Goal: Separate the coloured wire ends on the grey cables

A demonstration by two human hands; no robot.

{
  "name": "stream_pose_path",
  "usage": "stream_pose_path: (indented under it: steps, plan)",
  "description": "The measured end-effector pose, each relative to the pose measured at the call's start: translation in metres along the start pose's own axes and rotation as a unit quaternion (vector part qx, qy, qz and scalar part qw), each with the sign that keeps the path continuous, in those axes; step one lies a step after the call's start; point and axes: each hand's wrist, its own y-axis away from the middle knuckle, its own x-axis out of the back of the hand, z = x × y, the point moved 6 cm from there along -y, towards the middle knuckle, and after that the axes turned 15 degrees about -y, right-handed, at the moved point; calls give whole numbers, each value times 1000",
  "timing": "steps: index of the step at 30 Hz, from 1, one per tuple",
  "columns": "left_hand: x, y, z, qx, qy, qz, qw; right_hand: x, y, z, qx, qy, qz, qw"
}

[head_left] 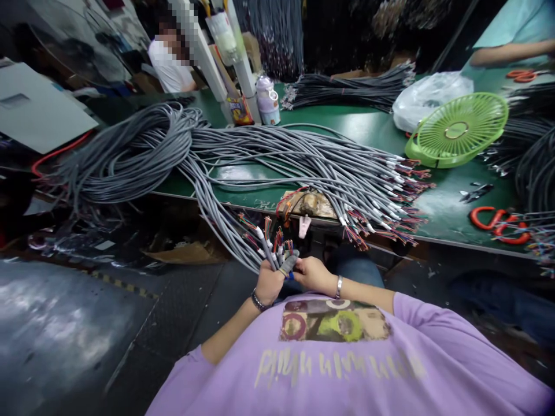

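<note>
My left hand (269,284) is wrapped round a bunch of grey cables (232,236) just below their stripped ends. Thin coloured wires (277,238) fan out above the fist, past short white bands on the cable jackets. A grey cover (289,263) sits on my left thumb. Close against it, my right hand (315,275) is closed in a pinch at the near side of the bunch. A bit of blue shows by its fingertips; what they grip is too small to make out. The held cables run back to a large coil (143,153) on the bench.
Many more grey cables (299,151) lie across the green bench (446,202). To the right are a green fan (457,130), a plastic bag (429,98), red-handled scissors (498,225) and small cutters (476,192). A bottle (267,101) stands at the back. Two other people sit beyond.
</note>
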Motion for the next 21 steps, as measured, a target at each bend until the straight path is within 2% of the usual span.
stream_pose_path:
  steps: [4, 6, 8, 10, 12, 16, 21]
  plan:
    - [0, 1, -8, -6, -26, 11, 1000, 1, 1, 7, 1, -76, -27, 997]
    - [3, 1, -9, -2, -33, 19, 999, 5, 2, 12, -24, -156, -52, 986]
    - [4, 0, -8, 5, -39, 16, 999, 17, 4, 19, -70, -277, -26, 958]
    - [5, 0, -6, 10, -47, 8, 999, 31, 6, 23, -112, -391, 38, 913]
    - [4, -1, -5, 10, -55, -2, 998, 39, 7, 19, -122, -462, 71, 875]
    - [0, -2, -5, -7, -77, -28, 997, 36, 2, -2, -80, -503, 34, 860]
    - [-3, -1, -5, 8, -67, -53, 996, 32, -1, -8, -61, -532, 40, 844]
